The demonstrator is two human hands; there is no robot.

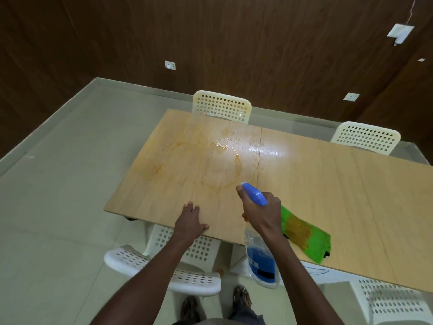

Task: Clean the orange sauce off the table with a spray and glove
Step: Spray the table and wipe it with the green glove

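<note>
Right hand (pixel 263 213) grips the neck of the clear plastic spray bottle w/ blue liquid and blue trigger head (pixel 254 194), fingers curled round it, index finger up at the front by the nozzle. The nozzle points far-left, toward the smeared orange sauce stain (pixel 212 160) on the light wood-grain table (pixel 328 184), prob. so the mist lands on the mess and not on the clean right half. The bottle body hangs over the near edge, tilted w/ the head toward the stain.

Left hand (pixel 190 220) lies flat on the near edge of the tabletop, fingers straight and spread, holding nothing. Looks like a brace while leaning in to spray.

The stain sits on the left panel, mid to far, as faint rings and streaks; wet droplets glisten near the seam at its far-right side, so some fluid seems down already.

Green microfibre cleaning glove (pixel 307 233), soiled orange-brown on top, lies on the table just right of the right wrist, near edge. Handy spot: within reach once the bottle is set down, and out of the spray path.

White perforated plastic chairs (pixel 221 106) stand at the far side and under the near edge.

My read: spraying stage; wiping not finished.
</note>
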